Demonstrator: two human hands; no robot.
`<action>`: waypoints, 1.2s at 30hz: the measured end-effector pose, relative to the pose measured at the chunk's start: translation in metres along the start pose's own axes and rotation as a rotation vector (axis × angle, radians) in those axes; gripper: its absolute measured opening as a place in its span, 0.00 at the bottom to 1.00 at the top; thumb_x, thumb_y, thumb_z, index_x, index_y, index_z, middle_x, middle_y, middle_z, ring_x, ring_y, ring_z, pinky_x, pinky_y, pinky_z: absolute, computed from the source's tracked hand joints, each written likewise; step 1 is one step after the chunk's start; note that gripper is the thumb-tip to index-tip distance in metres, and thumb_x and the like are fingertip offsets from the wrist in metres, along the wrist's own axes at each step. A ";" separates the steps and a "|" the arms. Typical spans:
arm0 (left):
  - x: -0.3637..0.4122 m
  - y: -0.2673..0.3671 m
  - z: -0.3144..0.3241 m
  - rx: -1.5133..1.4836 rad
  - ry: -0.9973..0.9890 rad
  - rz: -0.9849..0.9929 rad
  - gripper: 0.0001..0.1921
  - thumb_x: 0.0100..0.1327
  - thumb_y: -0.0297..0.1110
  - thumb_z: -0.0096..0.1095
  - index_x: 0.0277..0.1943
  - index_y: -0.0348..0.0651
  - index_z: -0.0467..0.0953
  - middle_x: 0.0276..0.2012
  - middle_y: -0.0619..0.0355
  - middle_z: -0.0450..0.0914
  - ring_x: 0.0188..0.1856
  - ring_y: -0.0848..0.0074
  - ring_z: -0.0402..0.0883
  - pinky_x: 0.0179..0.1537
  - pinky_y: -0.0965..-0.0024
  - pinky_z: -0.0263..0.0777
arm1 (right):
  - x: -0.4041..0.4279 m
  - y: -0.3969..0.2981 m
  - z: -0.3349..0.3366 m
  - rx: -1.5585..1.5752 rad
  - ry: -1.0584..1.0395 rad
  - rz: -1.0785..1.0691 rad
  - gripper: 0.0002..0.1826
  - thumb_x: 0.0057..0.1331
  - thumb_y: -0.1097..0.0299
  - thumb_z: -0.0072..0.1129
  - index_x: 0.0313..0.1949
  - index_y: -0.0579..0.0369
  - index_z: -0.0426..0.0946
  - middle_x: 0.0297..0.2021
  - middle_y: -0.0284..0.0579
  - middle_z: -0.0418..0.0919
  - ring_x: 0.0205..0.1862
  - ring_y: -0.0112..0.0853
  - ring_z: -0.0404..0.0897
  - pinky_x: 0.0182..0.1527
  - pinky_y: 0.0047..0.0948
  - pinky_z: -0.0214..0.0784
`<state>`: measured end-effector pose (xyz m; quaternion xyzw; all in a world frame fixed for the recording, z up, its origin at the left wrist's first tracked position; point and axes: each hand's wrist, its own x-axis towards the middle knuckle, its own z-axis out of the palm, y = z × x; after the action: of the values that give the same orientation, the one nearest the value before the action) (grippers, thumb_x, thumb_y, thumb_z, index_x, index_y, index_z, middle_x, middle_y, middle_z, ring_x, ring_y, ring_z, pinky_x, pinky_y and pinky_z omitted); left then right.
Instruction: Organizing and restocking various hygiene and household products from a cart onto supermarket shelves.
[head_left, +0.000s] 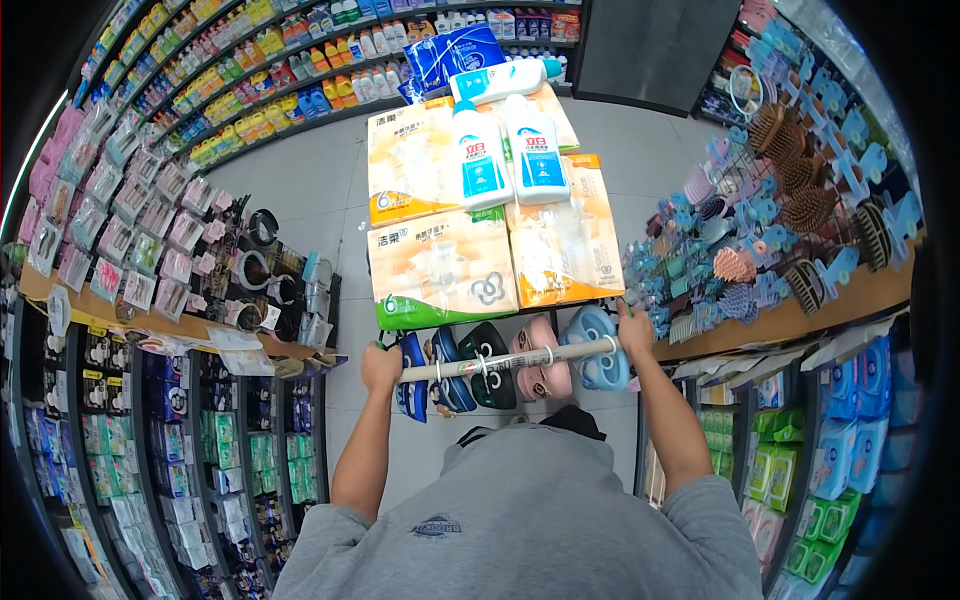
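Observation:
A shopping cart stands before me, with its pale handle bar (450, 368) crossing between my arms. My left hand (381, 365) is closed around the left end of the handle, and my right hand (635, 328) grips the right end. Several slippers (486, 367) in blue, black and pink hang from the bar by white rings. Packs of facial tissue (442, 270) fill the cart top. Lying on them are a white-and-blue detergent bottle (481, 165), a second such bottle (537, 157) and a third (499, 81) laid crosswise. A dark blue package (456, 58) sits at the far end.
Shelves of cleaning bottles (330, 56) curve across the back left. To the left, a display of hair accessories (259, 270) juts out; hairbrushes (806, 206) hang at the right. Grey floor tiles (322, 157) show around the cart. A dark grey panel (652, 52) stands behind.

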<state>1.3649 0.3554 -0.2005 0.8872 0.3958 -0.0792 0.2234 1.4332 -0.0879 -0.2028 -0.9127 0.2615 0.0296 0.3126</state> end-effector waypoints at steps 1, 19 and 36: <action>0.005 0.005 -0.002 -0.010 0.004 -0.009 0.21 0.50 0.42 0.59 0.43 0.35 0.76 0.41 0.41 0.80 0.45 0.51 0.78 0.47 0.56 0.71 | 0.007 -0.008 0.002 -0.014 -0.009 0.012 0.27 0.63 0.45 0.47 0.40 0.59 0.79 0.38 0.64 0.78 0.44 0.56 0.75 0.49 0.45 0.65; 0.151 0.092 -0.024 -0.099 0.087 -0.086 0.20 0.49 0.39 0.56 0.44 0.38 0.78 0.44 0.44 0.80 0.48 0.55 0.79 0.49 0.61 0.72 | 0.126 -0.124 0.064 0.187 0.072 -0.125 0.22 0.59 0.52 0.55 0.29 0.64 0.80 0.28 0.63 0.78 0.34 0.54 0.78 0.40 0.45 0.68; 0.272 0.180 -0.053 -0.054 0.096 -0.129 0.20 0.46 0.38 0.57 0.44 0.40 0.78 0.43 0.44 0.80 0.47 0.55 0.79 0.48 0.59 0.72 | 0.249 -0.233 0.121 0.191 0.041 -0.164 0.15 0.52 0.61 0.56 0.30 0.61 0.79 0.27 0.61 0.78 0.33 0.54 0.78 0.40 0.43 0.69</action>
<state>1.6787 0.4551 -0.1800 0.8563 0.4645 -0.0402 0.2223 1.7767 0.0250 -0.2249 -0.8975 0.1941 -0.0397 0.3939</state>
